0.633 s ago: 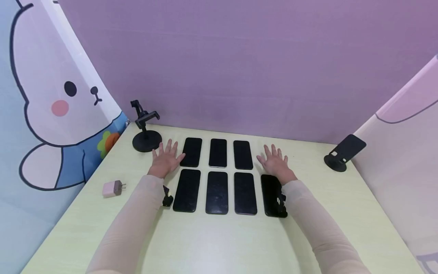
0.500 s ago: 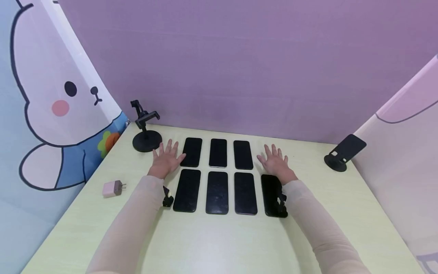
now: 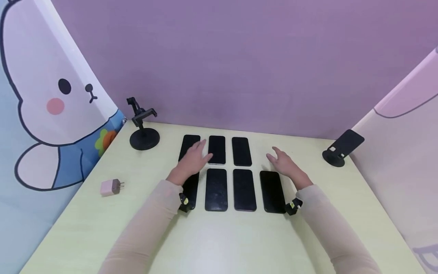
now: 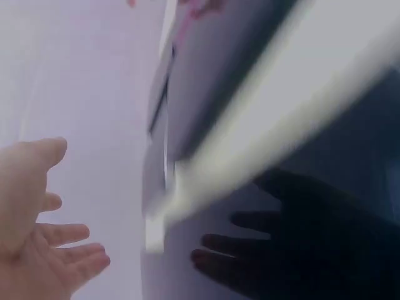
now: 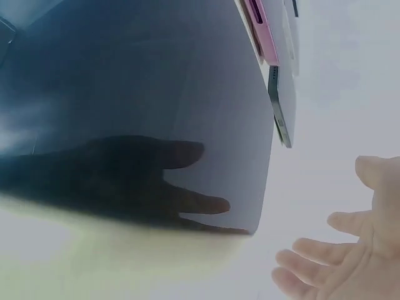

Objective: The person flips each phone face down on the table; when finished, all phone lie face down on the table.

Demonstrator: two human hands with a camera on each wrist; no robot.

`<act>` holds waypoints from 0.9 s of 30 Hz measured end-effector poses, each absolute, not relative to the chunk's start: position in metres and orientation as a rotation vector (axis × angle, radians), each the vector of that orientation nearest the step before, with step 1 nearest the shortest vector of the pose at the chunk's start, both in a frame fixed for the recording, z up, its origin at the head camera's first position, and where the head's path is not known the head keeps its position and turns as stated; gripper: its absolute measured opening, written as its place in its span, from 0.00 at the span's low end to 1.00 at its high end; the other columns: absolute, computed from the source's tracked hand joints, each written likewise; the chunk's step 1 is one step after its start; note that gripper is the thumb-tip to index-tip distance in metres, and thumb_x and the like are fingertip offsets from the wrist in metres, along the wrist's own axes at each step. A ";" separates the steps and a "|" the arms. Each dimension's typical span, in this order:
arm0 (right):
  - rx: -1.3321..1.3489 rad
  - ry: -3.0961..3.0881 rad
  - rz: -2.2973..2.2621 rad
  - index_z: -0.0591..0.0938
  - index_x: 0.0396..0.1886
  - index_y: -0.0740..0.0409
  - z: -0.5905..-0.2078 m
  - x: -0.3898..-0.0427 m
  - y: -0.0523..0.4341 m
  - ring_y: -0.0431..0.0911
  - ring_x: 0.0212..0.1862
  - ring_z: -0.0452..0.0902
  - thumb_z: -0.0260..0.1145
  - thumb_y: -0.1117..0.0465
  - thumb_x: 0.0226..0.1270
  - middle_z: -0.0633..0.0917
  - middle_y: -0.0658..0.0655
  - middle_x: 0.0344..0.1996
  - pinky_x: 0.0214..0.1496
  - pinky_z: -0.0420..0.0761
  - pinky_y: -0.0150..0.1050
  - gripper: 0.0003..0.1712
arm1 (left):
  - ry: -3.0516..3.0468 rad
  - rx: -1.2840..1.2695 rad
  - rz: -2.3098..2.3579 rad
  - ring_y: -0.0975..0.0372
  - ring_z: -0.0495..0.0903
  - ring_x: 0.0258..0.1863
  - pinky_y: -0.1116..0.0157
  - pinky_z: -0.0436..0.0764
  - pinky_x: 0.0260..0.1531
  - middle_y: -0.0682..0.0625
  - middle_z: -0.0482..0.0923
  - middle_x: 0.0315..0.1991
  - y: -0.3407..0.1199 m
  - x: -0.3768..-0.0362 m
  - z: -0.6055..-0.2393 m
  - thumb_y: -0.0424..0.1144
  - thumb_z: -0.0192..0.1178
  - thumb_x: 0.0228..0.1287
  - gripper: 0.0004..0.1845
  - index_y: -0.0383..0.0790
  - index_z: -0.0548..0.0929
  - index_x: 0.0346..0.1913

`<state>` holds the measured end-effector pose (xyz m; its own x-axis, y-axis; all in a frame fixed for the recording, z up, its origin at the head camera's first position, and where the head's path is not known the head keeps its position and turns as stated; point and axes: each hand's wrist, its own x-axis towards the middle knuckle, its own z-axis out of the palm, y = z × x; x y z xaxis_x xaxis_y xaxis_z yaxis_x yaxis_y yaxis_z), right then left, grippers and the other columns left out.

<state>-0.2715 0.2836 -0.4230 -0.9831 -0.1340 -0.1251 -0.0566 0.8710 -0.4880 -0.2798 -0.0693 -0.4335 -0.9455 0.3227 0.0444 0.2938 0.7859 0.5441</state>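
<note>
Seven flat black smartphones with glossy, rounded-corner screens lie in two rows on the pale yellow-green table; the left hand hovers with relaxed fingers, grasping nothing, over the far-left phone, partly hiding it. The right hand is likewise loose and empty, just beyond the near-right phone. A black clamp stand, a slanted phone stand and a pink charger plug sit well apart at the table's sides

Both arms extended forward, pale sleeves to the wrists, a small black device strapped at each wrist. Left hand angled inward, palm down, fingers straight and loosely spread. Right hand raised slightly, fingers relaxed, slightly apart. Neither hand grips anything.
</note>
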 end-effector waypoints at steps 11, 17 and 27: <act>-0.107 2.831 -0.780 0.58 0.71 0.74 -0.417 -0.245 0.305 0.70 0.60 0.67 0.43 0.48 0.81 0.68 0.79 0.60 0.57 0.70 0.61 0.35 | 2.764 0.624 1.162 0.50 0.69 0.63 0.56 0.69 0.60 0.38 0.67 0.66 0.023 -0.269 -0.428 0.45 0.56 0.73 0.32 0.37 0.61 0.73; -0.095 2.765 -0.867 0.62 0.68 0.75 -0.419 -0.235 0.314 0.64 0.51 0.76 0.50 0.53 0.79 0.73 0.78 0.56 0.49 0.77 0.54 0.31 | 2.620 0.612 1.208 0.55 0.79 0.50 0.62 0.77 0.47 0.42 0.78 0.56 0.067 -0.263 -0.434 0.42 0.59 0.71 0.27 0.38 0.69 0.68; -0.009 2.620 -1.049 0.65 0.65 0.74 -0.426 -0.230 0.314 0.52 0.38 0.78 0.58 0.59 0.74 0.77 0.73 0.51 0.39 0.80 0.44 0.29 | 2.517 0.425 1.333 0.65 0.82 0.27 0.66 0.78 0.37 0.45 0.81 0.46 0.105 -0.256 -0.448 0.40 0.64 0.66 0.22 0.39 0.76 0.61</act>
<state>-0.2300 0.3141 -0.4256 -0.9496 -0.1226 -0.2887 0.1105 0.7306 -0.6738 -0.2557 0.1049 -0.4479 -0.9231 0.3735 -0.0919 0.1338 0.5359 0.8336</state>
